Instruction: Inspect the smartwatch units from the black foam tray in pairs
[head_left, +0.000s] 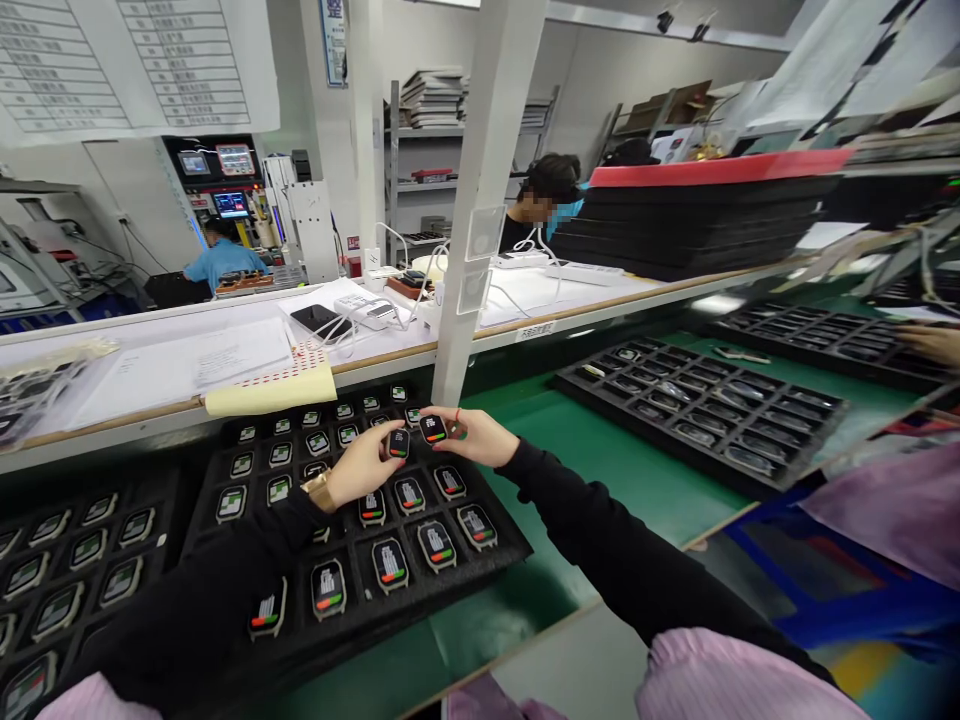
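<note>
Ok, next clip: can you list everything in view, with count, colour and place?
smartwatch bodies: many, black with lit screens, seated in the near tray
near tray: one, black, on the green bench under the hands
left tray: one, black, beside it
far tray: one, black, to the right
stacked trays: black, top one red, on the white shelf
yellow sheet: one, at the shelf edge
co-workers: two, behind the shelf
left hand: holds a watch body
right hand: holds a second watch body

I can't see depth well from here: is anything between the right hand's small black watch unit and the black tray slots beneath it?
Nothing visible: the right hand holds the small black watch unit just above the black compartmented tray.
</note>
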